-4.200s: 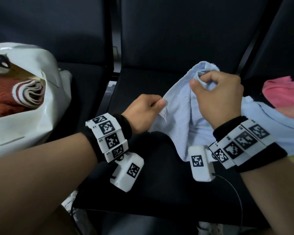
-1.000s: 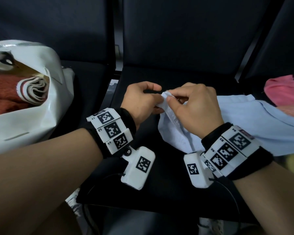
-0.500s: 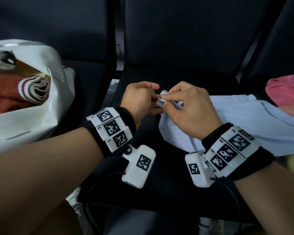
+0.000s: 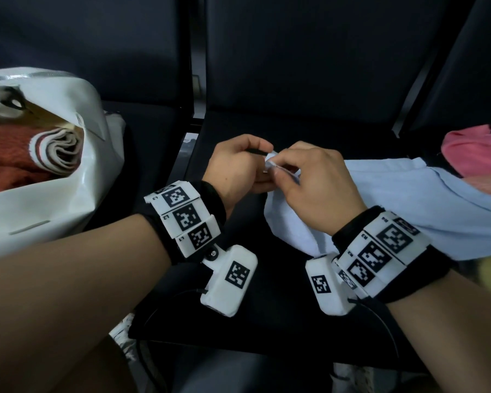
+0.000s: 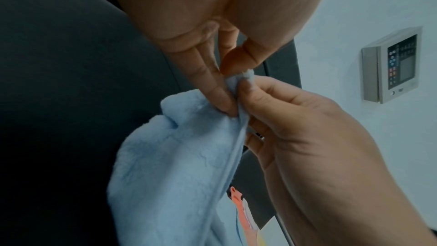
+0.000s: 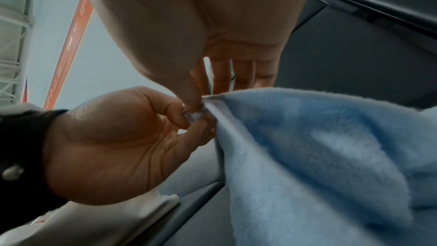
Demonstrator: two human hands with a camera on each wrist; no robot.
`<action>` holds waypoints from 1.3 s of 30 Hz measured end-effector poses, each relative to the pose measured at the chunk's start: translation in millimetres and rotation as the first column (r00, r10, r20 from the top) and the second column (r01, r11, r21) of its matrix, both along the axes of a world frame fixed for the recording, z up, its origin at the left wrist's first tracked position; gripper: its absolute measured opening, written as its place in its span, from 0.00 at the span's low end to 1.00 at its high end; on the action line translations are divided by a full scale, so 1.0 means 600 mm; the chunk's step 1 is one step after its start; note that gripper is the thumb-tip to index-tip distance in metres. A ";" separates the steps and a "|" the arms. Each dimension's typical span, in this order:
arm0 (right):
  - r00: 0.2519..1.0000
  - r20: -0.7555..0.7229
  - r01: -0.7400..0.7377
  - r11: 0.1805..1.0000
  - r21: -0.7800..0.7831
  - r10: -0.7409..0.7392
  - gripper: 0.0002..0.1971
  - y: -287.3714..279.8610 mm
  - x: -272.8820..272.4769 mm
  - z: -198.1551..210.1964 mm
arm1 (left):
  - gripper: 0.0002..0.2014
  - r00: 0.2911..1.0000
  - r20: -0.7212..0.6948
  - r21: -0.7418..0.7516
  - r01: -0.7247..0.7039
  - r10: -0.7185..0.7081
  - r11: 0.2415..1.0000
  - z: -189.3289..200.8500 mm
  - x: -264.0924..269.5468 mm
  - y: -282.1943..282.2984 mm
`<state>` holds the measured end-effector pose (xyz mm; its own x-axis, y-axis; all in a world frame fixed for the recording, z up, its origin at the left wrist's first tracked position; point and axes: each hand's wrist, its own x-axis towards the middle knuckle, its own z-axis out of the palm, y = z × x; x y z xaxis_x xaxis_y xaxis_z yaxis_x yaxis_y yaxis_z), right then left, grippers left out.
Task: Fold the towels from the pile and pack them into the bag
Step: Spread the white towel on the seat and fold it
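Observation:
A light blue towel [image 4: 403, 199] lies across the black middle seat and trails off to the right. Both hands meet over one of its corners [image 4: 271, 163]. My left hand [image 4: 238, 168] pinches that corner between thumb and fingers, and my right hand [image 4: 309, 180] pinches the same corner from the other side. The left wrist view shows the blue towel [image 5: 177, 166] hanging below the two pinching hands. In the right wrist view the blue towel [image 6: 319, 147] spreads away to the right. The white bag [image 4: 54, 199] stands open on the left seat with folded towels [image 4: 26, 154] inside.
A pink towel [image 4: 476, 154] from the pile sits on the right seat, behind the blue one. Black seat backs [image 4: 295, 52] rise right behind the hands. The front edge of the middle seat [image 4: 238, 336] is below my wrists.
Over four seconds the hands came together from apart, and the raised towel sank onto the seat. In the last second both hands lifted the pinched corner slightly.

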<state>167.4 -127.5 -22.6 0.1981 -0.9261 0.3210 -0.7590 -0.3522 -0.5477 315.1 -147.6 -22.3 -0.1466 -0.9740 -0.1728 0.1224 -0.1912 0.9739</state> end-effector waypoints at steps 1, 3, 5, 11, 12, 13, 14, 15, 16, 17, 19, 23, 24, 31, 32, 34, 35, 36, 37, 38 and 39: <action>1.000 0.010 0.006 1.000 0.001 -0.006 0.08 0.000 0.001 0.001 | 0.10 1.000 0.010 -0.021 0.021 -0.021 1.000 -0.002 0.000 0.000; 1.000 0.023 0.017 1.000 0.008 -0.017 0.09 0.000 0.002 0.002 | 0.08 0.997 0.048 -0.058 0.059 -0.057 0.997 -0.005 0.000 -0.001; 0.999 0.041 0.034 0.999 0.018 -0.035 0.09 0.000 0.002 0.004 | 0.06 0.992 0.110 -0.091 0.069 -0.059 0.993 -0.007 0.001 -0.002; 0.988 0.107 0.111 0.993 0.027 -0.113 0.06 -0.002 -0.005 0.016 | 0.05 0.963 0.266 -0.274 0.035 0.041 0.961 -0.010 0.001 -0.008; 0.986 0.119 0.116 0.993 0.025 -0.118 0.05 -0.001 -0.005 0.018 | 0.06 0.957 0.284 -0.298 0.031 0.057 0.954 -0.013 0.002 -0.010; 0.983 0.134 0.120 0.992 0.023 -0.122 0.04 0.000 -0.006 0.019 | 0.07 0.953 0.296 -0.313 0.026 0.071 0.949 -0.014 0.002 -0.010; 0.980 0.154 0.124 0.992 0.021 -0.126 0.04 0.001 -0.006 0.021 | 0.08 0.950 0.303 -0.323 0.023 0.080 0.946 -0.014 0.002 -0.010; 0.976 0.174 0.126 0.992 0.020 -0.127 0.04 0.002 -0.006 0.023 | 0.09 0.948 0.306 -0.331 0.022 0.085 0.943 -0.015 0.003 -0.010; 0.973 0.191 0.126 0.992 0.018 -0.127 0.04 0.003 -0.005 0.025 | 0.09 0.947 0.311 -0.343 0.029 0.085 0.939 -0.015 0.003 -0.010; 0.971 0.201 0.128 0.992 0.013 -0.128 0.05 0.004 -0.004 0.026 | 0.09 0.944 0.320 -0.358 0.039 0.084 0.933 -0.015 0.004 -0.009; 0.969 0.204 0.140 0.990 -0.003 -0.137 0.06 0.005 -0.002 0.026 | 0.08 0.936 0.341 -0.386 0.060 0.082 0.921 -0.015 0.004 -0.009; 0.963 0.212 0.176 0.984 -0.033 -0.166 0.08 0.001 -0.005 0.027 | 0.08 0.924 0.378 -0.405 0.111 0.055 0.908 -0.017 0.002 -0.010; 0.960 0.218 0.190 0.981 -0.049 -0.175 0.08 -0.001 -0.007 0.028 | 0.06 0.907 0.418 -0.408 0.136 0.052 0.903 -0.017 0.001 -0.011; 0.930 0.262 0.294 0.950 -0.105 -0.258 0.10 -0.008 -0.018 0.030 | 0.14 0.760 0.647 -0.325 0.194 0.068 0.925 -0.022 0.004 -0.017; 0.926 0.262 0.305 0.947 -0.101 -0.270 0.10 -0.009 -0.019 0.030 | 0.14 0.758 0.648 -0.314 0.177 0.074 0.933 -0.022 0.005 -0.018; 0.920 0.259 0.327 0.940 -0.095 -0.294 0.10 -0.010 -0.021 0.031 | 0.15 0.772 0.629 -0.309 0.140 0.092 0.941 -0.023 0.009 -0.023; 0.917 0.256 0.338 0.937 -0.091 -0.306 0.10 -0.011 -0.023 0.032 | 0.16 0.784 0.612 -0.309 0.117 0.103 0.944 -0.024 0.012 -0.027; 0.913 0.255 0.350 0.933 -0.086 -0.319 0.10 -0.012 -0.025 0.033 | 0.17 0.796 0.595 -0.307 0.093 0.114 0.947 -0.024 0.015 -0.029; 0.909 0.255 0.360 0.929 -0.080 -0.330 0.10 -0.014 -0.028 0.034 | 0.18 0.805 0.579 -0.307 0.072 0.127 0.949 -0.023 0.018 -0.031; 0.903 0.259 0.372 0.926 -0.074 -0.342 0.10 -0.015 -0.031 0.035 | 0.19 0.814 0.564 -0.309 0.052 0.139 0.950 -0.022 0.021 -0.032; 0.898 0.264 0.382 0.921 -0.069 -0.353 0.10 -0.017 -0.034 0.037 | 0.20 0.824 0.546 -0.311 0.031 0.152 0.950 -0.020 0.023 -0.032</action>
<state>147.3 -137.8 -0.4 -0.2465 -0.8710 0.4249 -0.6962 -0.1458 -0.7029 328.7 -167.0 -34.3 -0.0533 -0.9946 0.0890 -0.4560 0.1035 0.8839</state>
